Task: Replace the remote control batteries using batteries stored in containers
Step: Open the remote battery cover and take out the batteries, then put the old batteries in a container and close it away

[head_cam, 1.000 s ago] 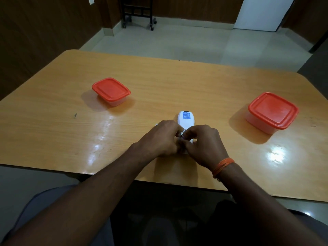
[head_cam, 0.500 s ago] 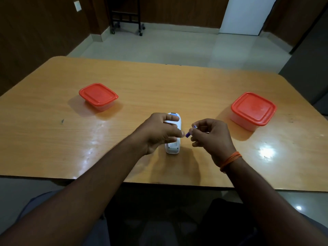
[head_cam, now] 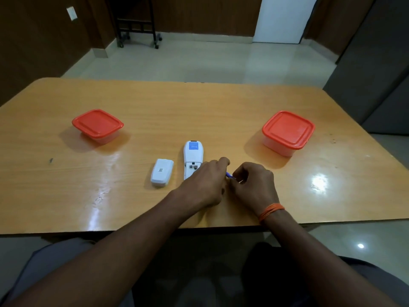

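A white remote control (head_cam: 193, 156) lies face down at the table's middle, its battery bay uncovered. Its white back cover (head_cam: 162, 175) rests just to the left. My left hand (head_cam: 204, 185) covers the remote's near end, fingers curled, and meets my right hand (head_cam: 254, 185), which pinches a small blue battery (head_cam: 228, 174) between the two hands. Whether the left hand also grips the battery is hidden. A red-lidded container (head_cam: 97, 125) stands at the left and a larger red-lidded container (head_cam: 287, 131) at the right, both closed.
The wooden table (head_cam: 199, 107) ends at a near edge just under my wrists. Beyond it are a tiled floor, a black wheeled rack (head_cam: 137, 23) and a white door (head_cam: 283, 18).
The left hand has come off the remote's middle and moved right to join the right hand at the battery. The back cover now shows on the table to the left of the remote.
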